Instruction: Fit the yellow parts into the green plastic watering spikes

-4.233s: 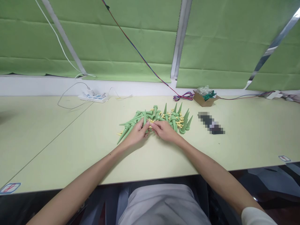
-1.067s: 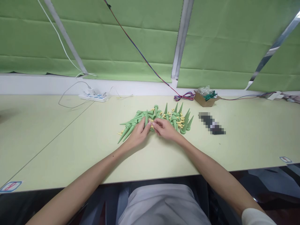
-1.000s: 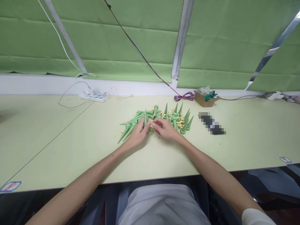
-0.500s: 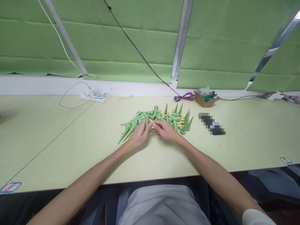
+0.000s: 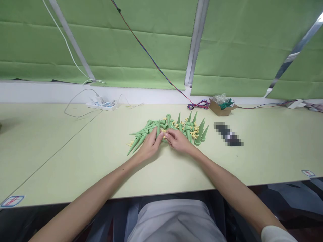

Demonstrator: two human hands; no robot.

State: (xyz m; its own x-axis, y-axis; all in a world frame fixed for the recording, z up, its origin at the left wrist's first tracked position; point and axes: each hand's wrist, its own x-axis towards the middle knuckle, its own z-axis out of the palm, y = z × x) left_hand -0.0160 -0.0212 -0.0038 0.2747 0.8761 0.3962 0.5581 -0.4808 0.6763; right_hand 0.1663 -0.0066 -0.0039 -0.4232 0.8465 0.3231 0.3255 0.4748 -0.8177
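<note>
My left hand (image 5: 151,141) is closed around a green plastic watering spike (image 5: 158,128), its tip pointing up. Fingertips of my right hand (image 5: 178,139) pinch a small yellow plastic valve (image 5: 164,135) against the spike's lower end, close to my left thumb. How far the two parts are joined is hidden by the fingers. Around both hands lies a heap of similar pieces: several green spikes (image 5: 138,143) to the left and behind. Further spikes (image 5: 198,134) stand at the right, beside small yellow valves (image 5: 194,132).
A small cardboard box (image 5: 222,109) with clear plastic and green stuff sits at the back, next to a bundled red-blue cable (image 5: 198,105). Right of the heap lies a pixelated dark object (image 5: 228,133). A white power strip (image 5: 102,105) lies at the back left of the table (image 5: 75,148).
</note>
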